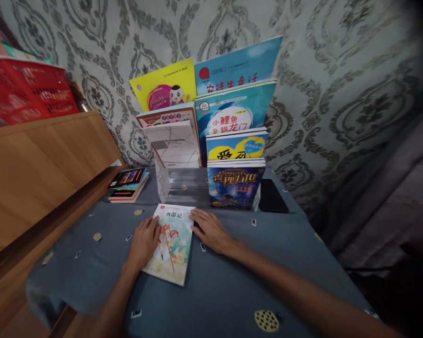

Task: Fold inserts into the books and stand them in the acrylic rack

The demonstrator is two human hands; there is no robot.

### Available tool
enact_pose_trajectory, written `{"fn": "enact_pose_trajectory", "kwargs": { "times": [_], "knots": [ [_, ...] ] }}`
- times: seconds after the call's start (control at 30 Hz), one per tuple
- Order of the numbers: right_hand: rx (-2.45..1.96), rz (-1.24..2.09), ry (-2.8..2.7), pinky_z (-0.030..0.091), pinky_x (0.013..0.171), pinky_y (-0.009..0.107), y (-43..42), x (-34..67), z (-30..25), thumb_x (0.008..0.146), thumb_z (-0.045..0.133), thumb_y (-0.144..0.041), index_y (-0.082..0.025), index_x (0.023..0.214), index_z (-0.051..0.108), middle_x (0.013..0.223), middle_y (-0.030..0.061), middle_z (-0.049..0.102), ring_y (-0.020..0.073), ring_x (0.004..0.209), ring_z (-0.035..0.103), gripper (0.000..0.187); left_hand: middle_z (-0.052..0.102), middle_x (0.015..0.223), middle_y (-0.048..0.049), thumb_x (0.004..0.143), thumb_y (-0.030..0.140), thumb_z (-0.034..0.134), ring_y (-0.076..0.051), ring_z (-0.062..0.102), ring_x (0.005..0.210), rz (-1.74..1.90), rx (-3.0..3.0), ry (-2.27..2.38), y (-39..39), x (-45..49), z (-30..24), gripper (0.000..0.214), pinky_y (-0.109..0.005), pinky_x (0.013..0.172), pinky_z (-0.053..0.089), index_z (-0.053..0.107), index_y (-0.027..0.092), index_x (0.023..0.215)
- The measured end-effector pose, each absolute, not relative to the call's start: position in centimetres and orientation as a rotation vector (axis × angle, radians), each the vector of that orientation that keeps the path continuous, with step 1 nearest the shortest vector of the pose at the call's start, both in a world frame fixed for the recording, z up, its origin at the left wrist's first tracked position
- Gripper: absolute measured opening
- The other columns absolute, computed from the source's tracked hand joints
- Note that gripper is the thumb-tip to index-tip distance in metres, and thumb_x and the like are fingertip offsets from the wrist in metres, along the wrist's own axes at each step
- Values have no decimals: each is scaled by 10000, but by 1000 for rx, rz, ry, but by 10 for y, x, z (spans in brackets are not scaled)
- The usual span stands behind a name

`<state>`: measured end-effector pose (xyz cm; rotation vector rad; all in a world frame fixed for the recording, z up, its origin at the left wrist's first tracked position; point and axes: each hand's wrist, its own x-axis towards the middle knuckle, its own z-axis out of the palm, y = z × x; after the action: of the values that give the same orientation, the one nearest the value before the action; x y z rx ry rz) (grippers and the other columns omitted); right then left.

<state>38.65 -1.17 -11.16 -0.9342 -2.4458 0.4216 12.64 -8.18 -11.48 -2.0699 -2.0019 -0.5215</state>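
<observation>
A thin illustrated book [174, 246] with a pale green cover lies flat on the blue-grey tablecloth [232, 281]. My left hand [145, 240] rests on the book's left edge, fingers flat and slightly apart. My right hand [211, 230] lies at the book's right edge, fingers stretched toward its top corner. Just beyond stands a clear tiered rack [181, 185] holding upright books: a dark blue one [234, 185] in front, a white one [176, 145], a teal one [229, 119] and a yellow one [164, 87] behind.
A small stack of books [129, 184] lies at the left by a wooden panel [38, 164]. A red basket [24, 89] sits on top of that panel. A black phone [272, 196] lies right of the rack. Patterned wallpaper is behind; a dark curtain [391, 188] hangs right.
</observation>
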Motion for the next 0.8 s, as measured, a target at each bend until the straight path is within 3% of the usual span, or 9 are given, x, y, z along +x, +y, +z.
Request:
{"fn": "enact_pose_trajectory", "kwargs": {
  "times": [0.4, 0.57, 0.8],
  "knots": [
    [-989, 401, -2479, 359, 1167, 525, -19, 384, -112, 1002, 513, -290, -130, 1415, 535, 1511, 213, 495, 288, 1434, 440, 444, 706, 1110, -133, 996, 306, 409, -280, 651, 1030, -562, -2096, -1912, -79, 126, -110, 359, -475, 947, 514, 642, 186, 1243],
    [-1034, 458, -2504, 336, 1188, 533, -26, 388, -112, 1001, 520, -308, -68, 1425, 514, 1531, 250, 451, 315, 1433, 440, 487, 707, 1064, -125, 989, 339, 421, -274, 649, 975, -512, -2068, -1967, -83, 131, -106, 373, -438, 931, 510, 670, 162, 1203],
    [-947, 524, -2372, 419, 1135, 540, -27, 401, -130, 982, 522, -294, -142, 1389, 564, 1528, 207, 470, 314, 1399, 480, 436, 691, 1105, -138, 994, 348, 424, -289, 628, 1010, -499, -2116, -1978, -93, 142, -103, 402, -442, 951, 496, 667, 130, 1228]
  ]
}}
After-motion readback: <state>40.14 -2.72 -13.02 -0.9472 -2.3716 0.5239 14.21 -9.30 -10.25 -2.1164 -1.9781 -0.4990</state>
